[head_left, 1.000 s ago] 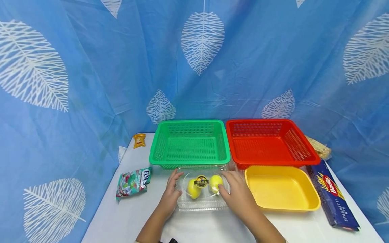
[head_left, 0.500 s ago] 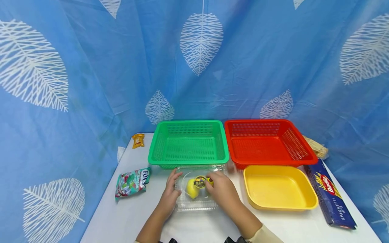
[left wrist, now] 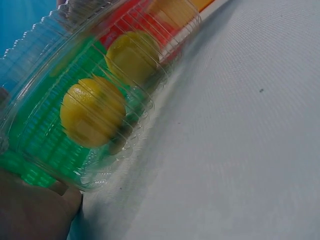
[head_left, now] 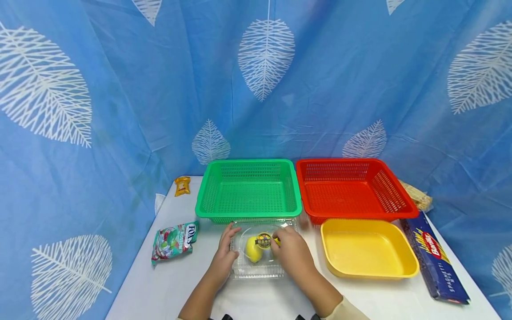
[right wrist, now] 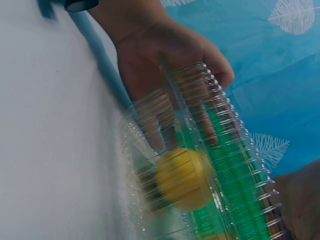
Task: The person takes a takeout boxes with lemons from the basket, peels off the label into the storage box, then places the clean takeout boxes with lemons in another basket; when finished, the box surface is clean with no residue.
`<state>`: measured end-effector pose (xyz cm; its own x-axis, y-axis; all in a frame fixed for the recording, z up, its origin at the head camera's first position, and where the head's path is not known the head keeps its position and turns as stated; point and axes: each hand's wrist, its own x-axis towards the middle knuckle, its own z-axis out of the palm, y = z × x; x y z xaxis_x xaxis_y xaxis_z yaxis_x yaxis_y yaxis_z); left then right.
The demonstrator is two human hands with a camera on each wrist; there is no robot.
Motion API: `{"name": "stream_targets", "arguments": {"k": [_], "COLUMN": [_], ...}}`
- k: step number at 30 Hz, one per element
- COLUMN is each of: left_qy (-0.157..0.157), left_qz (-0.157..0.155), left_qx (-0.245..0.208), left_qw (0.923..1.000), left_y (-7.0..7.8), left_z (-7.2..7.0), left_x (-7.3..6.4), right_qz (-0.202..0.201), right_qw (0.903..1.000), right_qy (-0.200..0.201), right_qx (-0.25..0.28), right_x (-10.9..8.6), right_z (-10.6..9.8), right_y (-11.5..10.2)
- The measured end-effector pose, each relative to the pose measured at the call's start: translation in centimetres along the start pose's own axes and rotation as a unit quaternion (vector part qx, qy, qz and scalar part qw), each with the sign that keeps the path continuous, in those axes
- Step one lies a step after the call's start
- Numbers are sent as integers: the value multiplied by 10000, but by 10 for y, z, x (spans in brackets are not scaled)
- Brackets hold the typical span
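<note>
A clear plastic clamshell box (head_left: 260, 271) with a dark label (head_left: 263, 240) on its lid stands on the white table. Inside lies one lemon (head_left: 253, 249); a second lemon (left wrist: 132, 56) shows through the wall in the left wrist view. The person's left hand (head_left: 222, 255) rests along the box's left end, its fingers fairly straight against the wall. From the right, the other hand (head_left: 295, 252) reaches over the lid, its fingertips beside the label and over the right lemon. I cannot tell whether those fingertips pinch something.
Green (head_left: 248, 213) and red (head_left: 360, 215) baskets stand behind. A yellow tub (head_left: 370, 273) is right of the box, with a blue spaghetti pack (head_left: 436, 258) beyond it. A Fox's candy bag (head_left: 175, 240) and a small orange packet (head_left: 182, 186) lie left. Another packet (head_left: 417, 195) lies beyond the red basket.
The person's right hand has moved left from the box's right edge onto the lid near the label, now covering most of the right lemon. The left hand and box have stayed put.
</note>
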<state>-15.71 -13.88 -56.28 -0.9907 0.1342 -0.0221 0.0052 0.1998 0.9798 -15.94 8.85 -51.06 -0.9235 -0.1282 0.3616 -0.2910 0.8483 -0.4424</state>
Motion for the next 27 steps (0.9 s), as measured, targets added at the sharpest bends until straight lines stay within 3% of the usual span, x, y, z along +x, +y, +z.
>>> {"name": "stream_targets", "arguments": {"k": [5,14,27], "left_qy": [-10,-9,-4], "left_qz": [-3,82,125], "left_qx": [-42,-58,-122], "left_qw": [10000,9999,9998], "left_y": [-1,-1,-1], "left_z": [0,1,1], "left_x": [0,0,1], "right_qz": [-2,313,-58], "right_qw": [10000,9992,9982], "right_qy": [68,-228,-185], "right_qx": [-28,-82,-568], "right_x": [-1,4,6], "right_z": [-1,-1,5], "right_y": [-2,-4,-3]}}
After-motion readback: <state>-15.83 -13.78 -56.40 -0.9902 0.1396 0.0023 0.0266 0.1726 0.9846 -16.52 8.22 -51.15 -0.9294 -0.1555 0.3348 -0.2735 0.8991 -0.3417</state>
